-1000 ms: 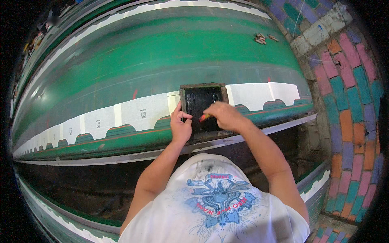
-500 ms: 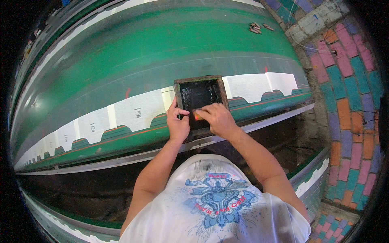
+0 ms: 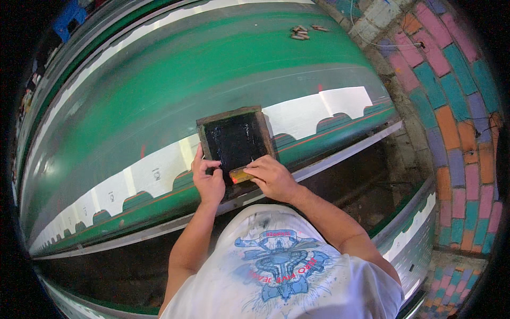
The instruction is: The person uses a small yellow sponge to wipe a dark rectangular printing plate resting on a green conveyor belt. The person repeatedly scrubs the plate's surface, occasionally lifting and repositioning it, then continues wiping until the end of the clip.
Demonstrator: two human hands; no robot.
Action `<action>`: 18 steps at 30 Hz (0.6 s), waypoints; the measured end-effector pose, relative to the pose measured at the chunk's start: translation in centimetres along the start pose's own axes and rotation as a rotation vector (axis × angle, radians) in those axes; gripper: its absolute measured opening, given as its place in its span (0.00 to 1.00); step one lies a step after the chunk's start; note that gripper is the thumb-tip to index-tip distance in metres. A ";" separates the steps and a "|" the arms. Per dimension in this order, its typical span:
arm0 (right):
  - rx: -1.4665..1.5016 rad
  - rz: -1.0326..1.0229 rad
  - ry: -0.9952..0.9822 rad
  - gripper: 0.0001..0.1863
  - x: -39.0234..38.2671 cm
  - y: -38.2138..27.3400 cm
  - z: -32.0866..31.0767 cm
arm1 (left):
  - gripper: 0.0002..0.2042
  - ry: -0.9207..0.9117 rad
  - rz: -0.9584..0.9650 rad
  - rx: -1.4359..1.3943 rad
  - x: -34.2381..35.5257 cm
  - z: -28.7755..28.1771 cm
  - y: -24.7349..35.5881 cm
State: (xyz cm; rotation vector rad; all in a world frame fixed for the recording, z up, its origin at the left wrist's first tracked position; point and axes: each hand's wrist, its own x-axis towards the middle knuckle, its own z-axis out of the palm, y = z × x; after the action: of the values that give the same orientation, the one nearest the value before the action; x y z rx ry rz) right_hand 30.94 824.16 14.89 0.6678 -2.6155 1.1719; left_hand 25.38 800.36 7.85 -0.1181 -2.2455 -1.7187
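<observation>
A wooden-framed screen with a dark centre (image 3: pixel 231 138) rests across a strip of white sheets (image 3: pixel 136 177) on a long green table (image 3: pixel 122 80). My left hand (image 3: pixel 209 181) grips the screen's left edge, index finger extended along it and the other fingers bent. My right hand (image 3: pixel 272 179) is closed on a yellow squeegee with a red tip (image 3: pixel 239 175) at the bottom of the dark area.
Several small cylindrical pieces (image 3: pixel 298 33) lie at the table's far right. A pale rail (image 3: pixel 340 154) runs along the near edge above a dark gap. Brickwork painted in many colours (image 3: pixel 454 149) and a thin white cable (image 3: pixel 388 45) are at the right.
My right hand and the squeegee have moved down to the screen's near edge, with more of the yellow handle showing. The view has shifted, putting the table's contents further left in the picture.
</observation>
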 end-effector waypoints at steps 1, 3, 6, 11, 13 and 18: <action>0.015 0.014 0.020 0.20 -0.6 0.6 -0.7 | 0.12 -0.008 0.013 -0.030 0.1 1.2 0.7; 0.054 0.044 0.051 0.20 -1.9 2.2 -2.6 | 0.12 0.008 0.055 -0.038 -0.1 4.1 1.9; 0.033 0.022 0.102 0.20 -4.1 5.5 -6.3 | 0.12 -0.001 0.060 -0.065 -0.8 9.8 3.0; 0.005 0.045 0.088 0.20 -7.5 11.0 -13.1 | 0.12 0.002 0.004 -0.096 -2.0 19.3 3.5; 0.019 0.055 0.083 0.20 -8.2 12.7 -15.1 | 0.12 0.007 -0.027 -0.117 -2.4 22.0 3.7; 0.059 0.005 0.012 0.17 -8.4 15.1 -18.0 | 0.11 -0.003 -0.173 -0.148 -2.8 24.6 4.4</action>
State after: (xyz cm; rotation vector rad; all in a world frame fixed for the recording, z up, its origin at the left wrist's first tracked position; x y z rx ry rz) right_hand 31.07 849.12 13.95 0.6639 -2.5827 1.2550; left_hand 24.34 825.32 5.38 0.0424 -2.1845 -1.9746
